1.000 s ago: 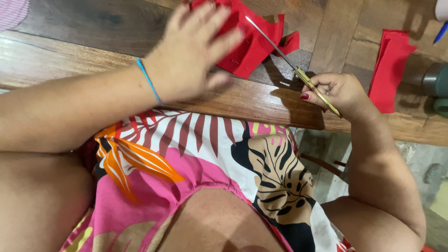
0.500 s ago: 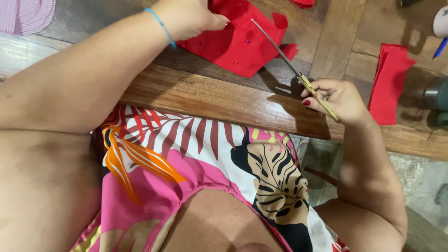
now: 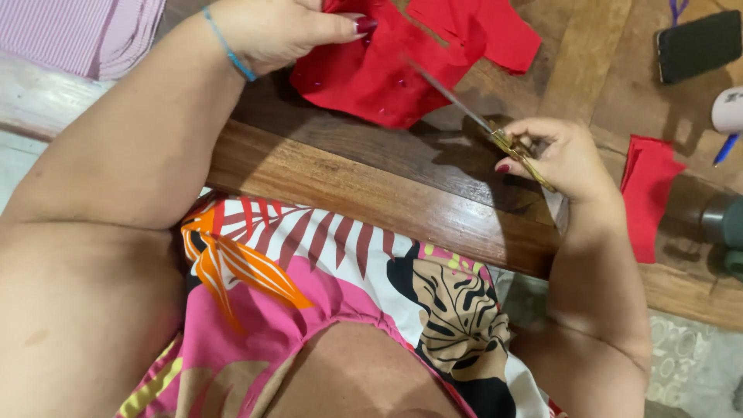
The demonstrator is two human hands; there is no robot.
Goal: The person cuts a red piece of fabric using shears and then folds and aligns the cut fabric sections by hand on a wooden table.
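Observation:
A piece of red fabric [image 3: 371, 73] with several pins in it lies on the wooden table [image 3: 348, 174]. My left hand [image 3: 271, 27] rests on the fabric's left edge, the thumb pressing the cloth. My right hand [image 3: 561, 159] grips the gold handles of a pair of scissors [image 3: 480, 116]. The thin blades point up and left, their tips over the fabric's right part. Whether the blades are cutting the cloth I cannot tell.
A second folded red cloth [image 3: 650, 193] lies right of my right hand. A black phone [image 3: 700, 42] sits at the far right top, a blue pen [image 3: 726, 149] and a dark round object [image 3: 724, 220] by the right edge. Pink striped cloth [image 3: 101, 35] lies top left.
The view has shifted, so the fabric and both hands sit lower in frame. My left hand has slid from the middle of the fabric to its left edge. My right hand keeps the scissors.

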